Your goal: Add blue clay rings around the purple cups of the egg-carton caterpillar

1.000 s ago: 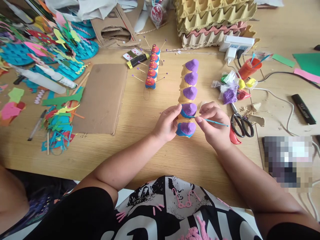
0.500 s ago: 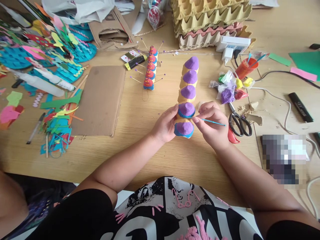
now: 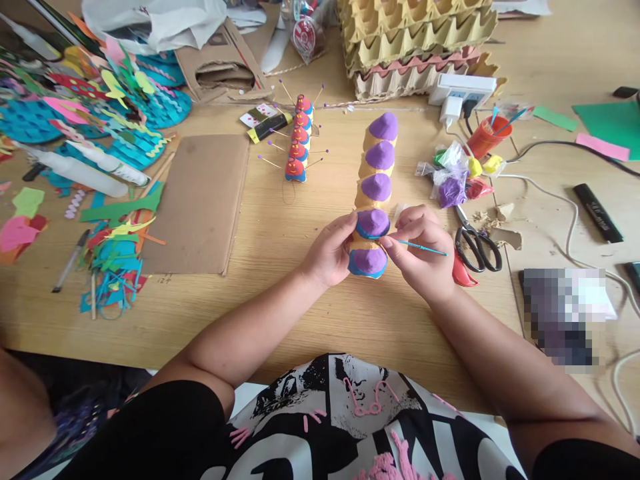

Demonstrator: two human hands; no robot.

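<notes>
A strip of egg-carton bumps point(image 3: 377, 189) runs away from me, its peaks purple over yellow-orange, with blue round the base of the two nearest bumps. My left hand point(image 3: 330, 252) grips its left side by the second-nearest bump, thumb on top. My right hand point(image 3: 424, 252) pinches a thin blue stick point(image 3: 423, 247), its inner end hidden at the fingertips beside the same bump. Farther off to the left stands a smaller strip point(image 3: 299, 141) with red smiling faces, blue bases and pins stuck out on both sides.
Brown cardboard point(image 3: 197, 203), paper scraps point(image 3: 117, 257) and glue bottles point(image 3: 85, 175) lie left. Egg trays point(image 3: 420, 47) are stacked at the back. On the right are scissors point(image 3: 475, 247), clay bags point(image 3: 453, 180), an orange cup point(image 3: 487, 137), a power strip point(image 3: 465, 89) and a marker point(image 3: 597, 212).
My right fingertips and the stick have shifted slightly down and left along the bump's edge. My left hand keeps its grip, and the view has moved a little.
</notes>
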